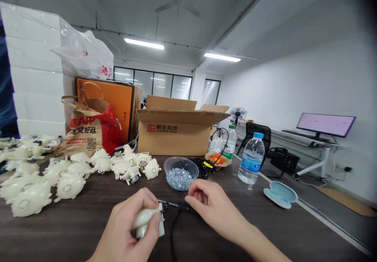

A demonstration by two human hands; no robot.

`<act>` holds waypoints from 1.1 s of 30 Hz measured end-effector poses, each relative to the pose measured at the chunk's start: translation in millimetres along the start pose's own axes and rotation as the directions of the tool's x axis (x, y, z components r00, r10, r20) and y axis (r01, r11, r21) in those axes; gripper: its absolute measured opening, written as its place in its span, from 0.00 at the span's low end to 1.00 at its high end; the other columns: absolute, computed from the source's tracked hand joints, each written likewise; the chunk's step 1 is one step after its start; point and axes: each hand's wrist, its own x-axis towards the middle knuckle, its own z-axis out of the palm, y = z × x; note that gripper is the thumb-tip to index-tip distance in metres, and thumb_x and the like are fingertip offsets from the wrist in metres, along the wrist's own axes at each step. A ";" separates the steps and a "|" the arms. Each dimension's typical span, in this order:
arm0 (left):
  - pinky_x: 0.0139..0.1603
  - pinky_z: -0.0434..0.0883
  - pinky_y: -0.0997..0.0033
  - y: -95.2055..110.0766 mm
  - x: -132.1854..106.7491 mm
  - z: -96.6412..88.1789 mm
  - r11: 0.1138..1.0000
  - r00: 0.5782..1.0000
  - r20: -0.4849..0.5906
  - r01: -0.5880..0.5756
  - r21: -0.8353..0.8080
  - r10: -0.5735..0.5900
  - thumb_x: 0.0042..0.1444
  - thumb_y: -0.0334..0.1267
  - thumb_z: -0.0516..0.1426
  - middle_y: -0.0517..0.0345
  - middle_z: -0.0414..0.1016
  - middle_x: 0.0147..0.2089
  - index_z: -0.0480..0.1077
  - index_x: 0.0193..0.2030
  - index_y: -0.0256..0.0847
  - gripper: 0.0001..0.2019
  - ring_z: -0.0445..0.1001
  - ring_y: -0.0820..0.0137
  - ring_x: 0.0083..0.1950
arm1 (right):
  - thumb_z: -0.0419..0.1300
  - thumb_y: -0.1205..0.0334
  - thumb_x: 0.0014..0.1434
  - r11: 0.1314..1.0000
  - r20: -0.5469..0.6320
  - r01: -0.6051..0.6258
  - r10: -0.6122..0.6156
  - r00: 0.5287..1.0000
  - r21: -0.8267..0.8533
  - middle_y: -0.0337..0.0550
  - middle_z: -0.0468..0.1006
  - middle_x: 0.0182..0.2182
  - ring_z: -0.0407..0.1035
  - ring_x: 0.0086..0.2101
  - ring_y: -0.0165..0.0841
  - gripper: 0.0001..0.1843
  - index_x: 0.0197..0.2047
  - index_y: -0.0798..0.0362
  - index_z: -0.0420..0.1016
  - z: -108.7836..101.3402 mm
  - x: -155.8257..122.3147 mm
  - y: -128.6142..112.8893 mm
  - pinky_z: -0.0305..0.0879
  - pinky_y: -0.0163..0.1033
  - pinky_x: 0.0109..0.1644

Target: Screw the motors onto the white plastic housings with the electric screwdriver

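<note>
My left hand (132, 224) grips a cream plastic housing (144, 219) with a small metal part at its end. My right hand (213, 211) pinches a small black corded electric screwdriver (184, 206), whose thin metal shaft reaches to the housing's top end. Its black cable (172, 234) drops toward the table. Several similar cream housings (67, 185) lie in a heap at the left. A clear bowl of small metal screws (179, 173) stands just beyond my hands.
The dark wooden table (250, 226) also holds a heap of small black parts (203, 167), a water bottle (251, 159) and a pale blue glasses case (280, 194). An open cardboard box (173, 132) and a paper bag (88, 130) stand behind.
</note>
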 end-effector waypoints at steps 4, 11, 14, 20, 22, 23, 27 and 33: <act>0.34 0.69 0.76 -2.0 7.7 -10.5 0.997 0.999 0.002 0.045 0.059 -0.045 0.64 0.37 0.53 0.59 0.71 0.34 0.65 0.31 0.42 0.09 0.71 0.71 0.33 | 0.70 0.66 0.50 0.982 0.085 -0.002 0.018 0.996 -0.187 0.39 0.78 0.31 0.70 0.33 0.38 0.08 0.33 0.51 0.76 3.2 1.5 17.7 0.58 0.40 0.36; 0.34 0.68 0.75 -4.3 14.0 -12.9 0.985 0.984 -0.062 0.162 -0.054 -0.165 0.64 0.41 0.54 0.60 0.70 0.35 0.66 0.32 0.42 0.10 0.69 0.71 0.34 | 0.62 0.62 0.62 0.949 0.096 0.010 0.022 0.995 -0.315 0.45 0.81 0.34 0.75 0.36 0.46 0.02 0.38 0.50 0.74 4.8 -5.3 9.2 0.60 0.44 0.38; 0.31 0.66 0.77 -7.6 17.1 -12.4 0.950 0.956 -0.098 0.256 -0.177 -0.276 0.63 0.41 0.55 0.64 0.66 0.31 0.66 0.31 0.42 0.10 0.65 0.73 0.31 | 0.58 0.59 0.66 0.961 0.012 0.026 -0.024 1.000 -0.275 0.43 0.82 0.35 0.76 0.35 0.43 0.06 0.45 0.48 0.71 0.8 -8.1 -1.7 0.64 0.43 0.38; 0.19 0.66 0.78 -16.1 24.1 -12.2 0.820 0.846 -0.112 0.461 -0.338 -0.522 0.58 0.48 0.58 0.64 0.66 0.26 0.65 0.31 0.44 0.12 0.65 0.71 0.25 | 0.58 0.67 0.62 0.899 -0.388 0.353 -0.431 0.815 -0.258 0.38 0.82 0.33 0.77 0.29 0.34 0.08 0.45 0.47 0.70 -5.2 -25.6 -19.5 0.70 0.38 0.34; 0.17 0.66 0.77 -17.5 25.5 -12.4 0.789 0.822 -0.116 0.482 -0.381 -0.558 0.56 0.49 0.59 0.63 0.67 0.26 0.65 0.31 0.44 0.13 0.66 0.69 0.26 | 0.57 0.72 0.59 0.837 -0.411 0.446 -0.544 0.731 -0.316 0.40 0.82 0.33 0.77 0.30 0.34 0.13 0.46 0.49 0.69 -6.9 -30.2 -24.7 0.71 0.38 0.35; 0.16 0.67 0.77 -17.9 26.0 -12.6 0.778 0.814 -0.118 0.486 -0.399 -0.569 0.56 0.49 0.60 0.63 0.67 0.26 0.65 0.31 0.44 0.13 0.66 0.69 0.26 | 0.57 0.74 0.57 0.810 -0.396 0.494 -0.586 0.707 -0.315 0.39 0.81 0.31 0.76 0.29 0.34 0.13 0.44 0.49 0.70 -7.5 -31.7 -26.9 0.71 0.38 0.34; 0.16 0.66 0.77 -19.4 26.7 -13.8 0.775 0.809 -0.136 0.479 -0.412 -0.572 0.56 0.49 0.60 0.63 0.67 0.26 0.66 0.31 0.45 0.12 0.65 0.69 0.27 | 0.58 0.80 0.55 0.728 -0.317 0.632 -0.685 0.656 -0.266 0.33 0.75 0.22 0.69 0.20 0.31 0.15 0.40 0.49 0.69 -7.2 -34.7 -31.0 0.66 0.37 0.26; 0.19 0.65 0.79 -22.0 25.0 -13.8 0.816 0.834 -0.165 0.443 -0.371 -0.527 0.57 0.48 0.60 0.65 0.65 0.26 0.66 0.32 0.44 0.12 0.65 0.72 0.25 | 0.56 0.78 0.57 0.741 -0.194 0.587 -0.660 0.726 -0.326 0.34 0.71 0.20 0.63 0.20 0.30 0.13 0.29 0.50 0.64 -1.0 -39.0 -32.1 0.58 0.37 0.24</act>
